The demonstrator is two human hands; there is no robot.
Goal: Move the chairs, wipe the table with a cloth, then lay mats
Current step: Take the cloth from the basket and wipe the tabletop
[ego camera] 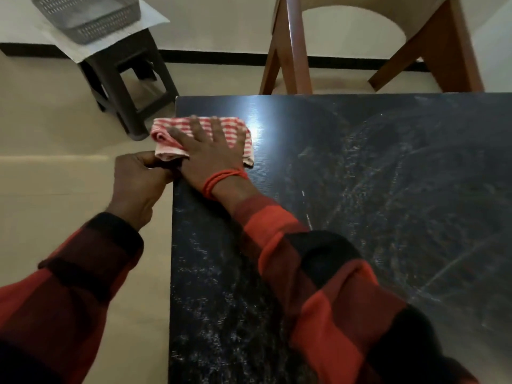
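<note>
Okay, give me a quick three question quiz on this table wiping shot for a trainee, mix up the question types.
1. True or false: the right hand presses flat on the checked cloth.
2. Where does the cloth lie on the black table? A) far left corner B) centre C) near right edge
3. What stands on the dark stool?

Key: 1 true. 2 A. 3 A grey mesh basket on a pale sheet.
</note>
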